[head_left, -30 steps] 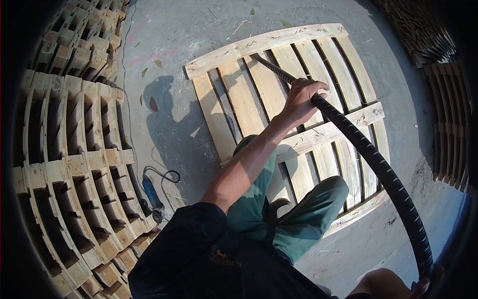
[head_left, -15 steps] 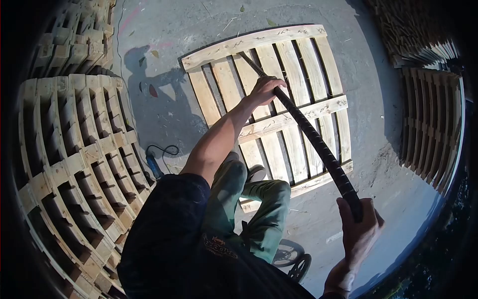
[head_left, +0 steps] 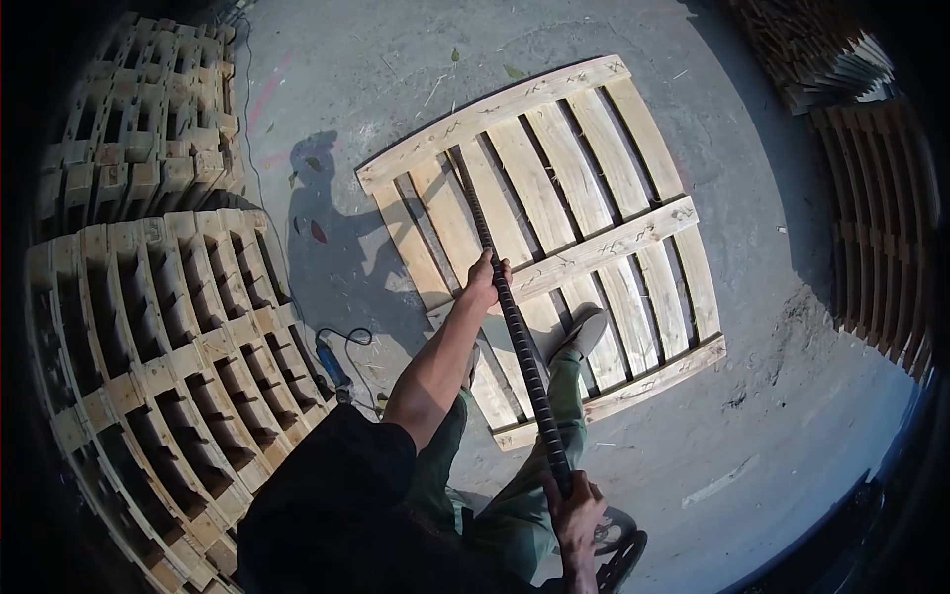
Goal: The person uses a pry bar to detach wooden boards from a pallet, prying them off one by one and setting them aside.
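A long dark ribbed steel bar (head_left: pixel 529 371) slants over a wooden pallet (head_left: pixel 614 244) lying on the concrete. My left hand (head_left: pixel 485 280) is closed around the bar partway along it, above the pallet's middle crosspiece. Close to my body, my right hand (head_left: pixel 577 512) grips the near end. The bar's far end reaches toward the gap between two slats by the pallet's far crosspiece. One of my shoes (head_left: pixel 584 332) stands over the slats at the pallet's near left part.
Stacked pallets (head_left: pixel 188 346) rise close on my left, with another stack (head_left: pixel 148 119) behind them. A blue corded power tool (head_left: pixel 332 366) lies on the floor beside them. More stacked pallets (head_left: pixel 881 238) stand at the right. A spoked wheel (head_left: pixel 616 533) sits near my right hand.
Both hands have brought the bar left and nearer my body, so it stands steeper in view. My right hand has come in close to my leg. One foot has shifted onto the slats.
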The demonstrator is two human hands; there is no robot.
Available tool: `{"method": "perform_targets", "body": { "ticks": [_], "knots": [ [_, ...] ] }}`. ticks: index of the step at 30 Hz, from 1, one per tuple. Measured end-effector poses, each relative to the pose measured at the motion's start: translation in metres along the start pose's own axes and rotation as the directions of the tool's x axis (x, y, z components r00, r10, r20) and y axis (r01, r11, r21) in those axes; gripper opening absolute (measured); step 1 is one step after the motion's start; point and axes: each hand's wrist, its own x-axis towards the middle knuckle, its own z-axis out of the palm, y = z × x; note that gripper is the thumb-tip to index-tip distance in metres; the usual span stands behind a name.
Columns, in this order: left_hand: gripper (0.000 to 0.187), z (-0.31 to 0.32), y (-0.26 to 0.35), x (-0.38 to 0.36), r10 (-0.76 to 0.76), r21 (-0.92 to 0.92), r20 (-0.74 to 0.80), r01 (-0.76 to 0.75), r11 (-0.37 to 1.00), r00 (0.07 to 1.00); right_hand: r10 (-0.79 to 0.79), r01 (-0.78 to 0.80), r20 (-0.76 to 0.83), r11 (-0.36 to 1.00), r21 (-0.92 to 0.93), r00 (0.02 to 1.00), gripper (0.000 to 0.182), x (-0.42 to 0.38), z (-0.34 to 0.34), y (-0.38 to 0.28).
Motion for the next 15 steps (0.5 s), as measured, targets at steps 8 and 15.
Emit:
{"method": "perform_targets", "body": {
  "ticks": [8,15],
  "knots": [
    [0.030,0.088,-0.107,-0.095,0.062,0.203,-0.206,-0.019,0.979,0.977,-0.122,0.115,-0.126,0.992,-0.060,0.985,0.026,-0.005,-0.186,-0.011],
    [0.027,0.174,-0.166,-0.077,-0.014,-0.004,-0.121,0.013,1.000,0.993,0.150,-0.149,-0.034,0.988,0.028,0.988,0.013,0.049,-0.269,-0.001]
  ]
}}
